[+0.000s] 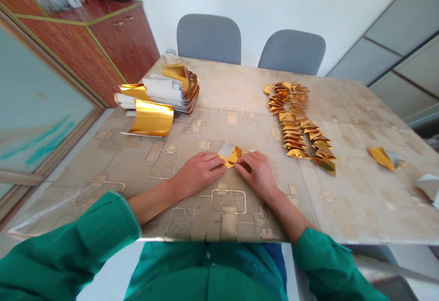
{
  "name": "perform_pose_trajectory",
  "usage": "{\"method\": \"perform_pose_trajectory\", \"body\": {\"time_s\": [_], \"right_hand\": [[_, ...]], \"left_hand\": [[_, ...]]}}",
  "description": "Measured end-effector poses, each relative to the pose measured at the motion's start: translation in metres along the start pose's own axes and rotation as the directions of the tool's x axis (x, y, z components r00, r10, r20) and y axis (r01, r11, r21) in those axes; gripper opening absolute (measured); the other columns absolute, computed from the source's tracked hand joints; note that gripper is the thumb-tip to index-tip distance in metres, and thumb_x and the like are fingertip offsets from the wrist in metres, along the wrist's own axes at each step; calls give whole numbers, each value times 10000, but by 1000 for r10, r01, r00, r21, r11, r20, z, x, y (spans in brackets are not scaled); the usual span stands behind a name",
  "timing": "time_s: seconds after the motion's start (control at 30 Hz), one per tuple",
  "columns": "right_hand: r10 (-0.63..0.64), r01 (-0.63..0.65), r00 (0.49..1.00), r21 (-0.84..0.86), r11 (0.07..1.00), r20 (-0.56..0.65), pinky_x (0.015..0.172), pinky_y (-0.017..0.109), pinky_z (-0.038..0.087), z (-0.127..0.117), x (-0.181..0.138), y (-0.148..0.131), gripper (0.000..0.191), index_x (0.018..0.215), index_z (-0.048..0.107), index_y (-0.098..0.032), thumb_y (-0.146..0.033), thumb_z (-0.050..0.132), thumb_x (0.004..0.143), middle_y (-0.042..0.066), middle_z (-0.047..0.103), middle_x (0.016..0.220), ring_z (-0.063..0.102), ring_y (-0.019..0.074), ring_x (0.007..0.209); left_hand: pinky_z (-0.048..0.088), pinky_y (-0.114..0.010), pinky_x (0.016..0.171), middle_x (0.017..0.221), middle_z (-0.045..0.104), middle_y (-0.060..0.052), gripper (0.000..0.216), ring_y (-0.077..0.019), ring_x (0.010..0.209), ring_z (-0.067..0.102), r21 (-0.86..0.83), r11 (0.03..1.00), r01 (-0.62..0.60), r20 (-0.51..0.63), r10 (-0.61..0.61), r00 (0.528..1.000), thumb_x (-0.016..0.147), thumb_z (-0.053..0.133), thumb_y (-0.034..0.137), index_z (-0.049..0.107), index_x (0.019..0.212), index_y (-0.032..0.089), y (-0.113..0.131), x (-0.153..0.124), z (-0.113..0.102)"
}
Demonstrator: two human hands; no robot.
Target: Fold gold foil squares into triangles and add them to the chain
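A small piece of gold foil paper (230, 155), partly folded, lies on the table in front of me; a pale patch shows at its upper left. My left hand (202, 169) has its fingers together on the paper's left edge. From the other side, my right hand (258, 173) pinches the right edge between thumb and fingers. Left of my hands, a curved gold foil sheet (152, 119) rests beside a thick stack of foil paper (181, 91) with white backs. To the right, many folded gold pieces (293, 140) form a looped, overlapping chain.
The table (219, 218) has a patterned cover. Far right lie a single gold and silver piece (384, 158) and a white object (428, 186) cut by the frame edge. Two grey chairs (209, 38) stand behind the table. A wooden cabinet (116, 49) is at the left.
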State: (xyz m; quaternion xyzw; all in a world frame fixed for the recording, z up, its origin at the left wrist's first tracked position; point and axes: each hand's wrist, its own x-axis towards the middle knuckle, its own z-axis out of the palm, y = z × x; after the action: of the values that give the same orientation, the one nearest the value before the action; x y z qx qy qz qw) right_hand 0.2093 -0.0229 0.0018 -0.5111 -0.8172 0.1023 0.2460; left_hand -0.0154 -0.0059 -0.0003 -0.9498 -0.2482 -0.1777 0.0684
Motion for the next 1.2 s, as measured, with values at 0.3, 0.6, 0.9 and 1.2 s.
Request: {"method": "perform_pose_trajectory", "body": {"time_s": [0.3,0.6,0.9,1.2], "right_hand": [[219,-219,976,-66,974,-9,802,357,313,11,4,-8,135,792,628,-221,-326,648,875,26,666,832,554,216,860],[288,-290,956,35,956,60,783,339,303,3,4,-3,101,789,639,-231,-272,633,881,11,662,837,554,207,863],[200,-202,979,174,964,29,728,309,349,-1,4,9,105,760,617,-226,-243,644,860,-8,627,727,538,174,745],[-93,93,996,116,989,-10,844,345,450,-8,8,29,260,1017,663,-220,-69,507,873,50,681,984,558,206,933]], "left_hand": [[496,-389,909,1108,674,-87,213,-225,1031,605,8,1000,17,47,-17,999,983,516,183,640,1154,154,10,5,0],[513,-410,907,1190,682,-59,216,-248,1099,592,-138,976,166,8,-166,986,979,528,249,695,1100,185,16,-5,-3],[515,-392,890,1159,707,-37,207,-226,1055,607,-172,975,142,-36,-150,988,991,525,262,711,1055,199,7,-9,3],[534,-323,791,946,718,-55,198,-183,897,654,-29,997,73,-46,-74,996,994,510,225,698,965,168,-6,9,11]]}}
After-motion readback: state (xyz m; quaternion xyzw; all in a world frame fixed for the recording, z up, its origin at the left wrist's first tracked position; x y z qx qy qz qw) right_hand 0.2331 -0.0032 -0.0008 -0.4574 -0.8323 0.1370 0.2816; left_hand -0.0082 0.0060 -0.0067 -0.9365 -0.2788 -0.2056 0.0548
